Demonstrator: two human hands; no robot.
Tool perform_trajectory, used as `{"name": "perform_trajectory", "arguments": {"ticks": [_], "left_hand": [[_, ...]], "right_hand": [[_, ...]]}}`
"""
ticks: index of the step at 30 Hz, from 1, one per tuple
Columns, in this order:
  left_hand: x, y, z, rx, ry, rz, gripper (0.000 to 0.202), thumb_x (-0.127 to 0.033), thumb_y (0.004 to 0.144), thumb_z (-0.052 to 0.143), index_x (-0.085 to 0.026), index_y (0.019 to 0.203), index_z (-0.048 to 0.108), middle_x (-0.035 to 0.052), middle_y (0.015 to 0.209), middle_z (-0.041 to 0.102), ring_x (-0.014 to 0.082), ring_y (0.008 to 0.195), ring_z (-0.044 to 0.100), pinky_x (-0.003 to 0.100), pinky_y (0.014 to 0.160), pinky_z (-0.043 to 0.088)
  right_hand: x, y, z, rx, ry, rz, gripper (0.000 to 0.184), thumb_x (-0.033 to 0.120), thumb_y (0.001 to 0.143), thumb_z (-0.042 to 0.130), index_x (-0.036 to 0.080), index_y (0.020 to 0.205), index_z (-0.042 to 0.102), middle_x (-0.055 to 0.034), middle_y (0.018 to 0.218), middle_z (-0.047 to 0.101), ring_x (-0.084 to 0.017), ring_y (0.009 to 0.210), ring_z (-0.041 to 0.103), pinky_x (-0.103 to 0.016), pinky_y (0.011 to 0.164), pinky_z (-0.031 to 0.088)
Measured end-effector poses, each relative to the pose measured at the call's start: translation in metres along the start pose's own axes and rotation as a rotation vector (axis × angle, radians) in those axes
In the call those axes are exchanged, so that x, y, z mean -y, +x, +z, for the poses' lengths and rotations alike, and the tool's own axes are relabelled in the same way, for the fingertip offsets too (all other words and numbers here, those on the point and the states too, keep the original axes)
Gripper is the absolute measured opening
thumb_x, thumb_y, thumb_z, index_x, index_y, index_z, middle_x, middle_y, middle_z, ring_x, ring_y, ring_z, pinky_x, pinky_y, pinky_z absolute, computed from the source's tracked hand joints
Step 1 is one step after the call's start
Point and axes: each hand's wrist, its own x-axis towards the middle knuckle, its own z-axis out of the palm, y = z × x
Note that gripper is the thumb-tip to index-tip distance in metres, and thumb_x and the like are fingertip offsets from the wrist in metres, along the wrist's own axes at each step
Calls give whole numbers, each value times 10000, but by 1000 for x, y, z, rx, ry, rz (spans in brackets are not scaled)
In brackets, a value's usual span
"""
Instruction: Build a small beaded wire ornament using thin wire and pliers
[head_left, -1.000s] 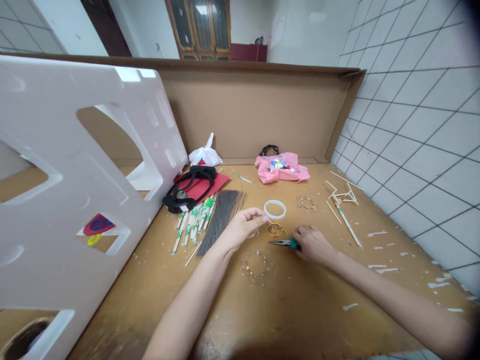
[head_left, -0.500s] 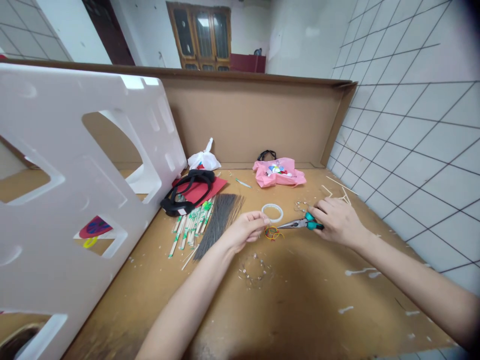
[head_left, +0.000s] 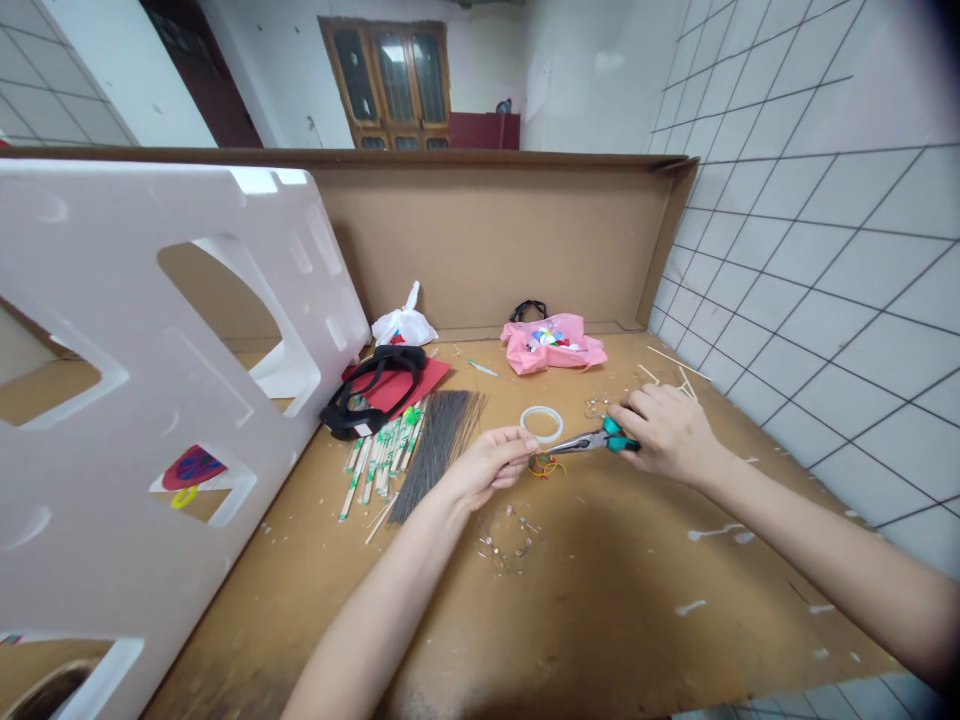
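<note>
At centre frame, the right hand (head_left: 667,432) was wrapped around the teal handles of a pair of pliers (head_left: 592,440), its tip pointing left toward the left hand (head_left: 484,465), whose fingers were pinched together on something too small to tell. Coloured rubber bands (head_left: 545,465) and a white tape ring (head_left: 541,423) lay just beside them on the brown table (head_left: 600,600).

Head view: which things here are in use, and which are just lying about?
In use: pliers in the right hand; left hand pinched beside the rubber bands.

Lying about: tape ring, chopsticks, dark stick bundle, pink bag, white bag, wire ring.
</note>
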Motion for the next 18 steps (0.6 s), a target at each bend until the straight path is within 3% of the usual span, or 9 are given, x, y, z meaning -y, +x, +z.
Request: {"name": "perform_trajectory", "arguments": {"ticks": [18], "left_hand": [[1, -10, 6, 25, -15, -23, 258, -290, 701, 698, -127, 715, 498, -114, 486, 247, -9, 380, 131, 141, 357, 50]], "right_hand": [[5, 2, -9, -26, 1, -49, 158, 308, 791, 538, 186, 811, 636, -55, 736, 587, -172, 670, 417, -314, 601, 245]]}}
